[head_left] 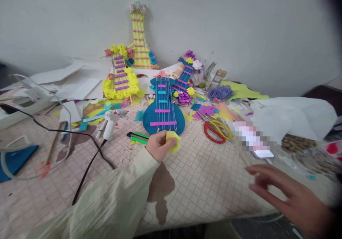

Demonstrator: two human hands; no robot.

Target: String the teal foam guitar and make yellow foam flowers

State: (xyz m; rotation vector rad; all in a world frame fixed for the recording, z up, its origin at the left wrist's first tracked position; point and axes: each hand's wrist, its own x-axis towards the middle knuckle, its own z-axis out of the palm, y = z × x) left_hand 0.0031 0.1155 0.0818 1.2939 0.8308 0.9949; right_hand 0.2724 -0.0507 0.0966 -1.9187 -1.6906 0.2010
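Note:
Between its thumb and fingers my left hand [161,145] pinches a small yellow paper piece [173,142], just below a blue paper guitar [164,105] with strings and pink strips. At the lower right my right hand [283,192] hovers near the table's front edge, fingers bent and apart, with nothing visible in them. A green utility knife [139,138] lies left of my left hand. Red and yellow scissors [217,130] rest between the guitar and a phone [253,139].
A white glue gun [110,125] with a black cable [91,160] stands at left. Decorated paper guitars [121,73] lean at the back near purple yarn [220,92] and paper scraps. A plastic bag [307,114] is at right.

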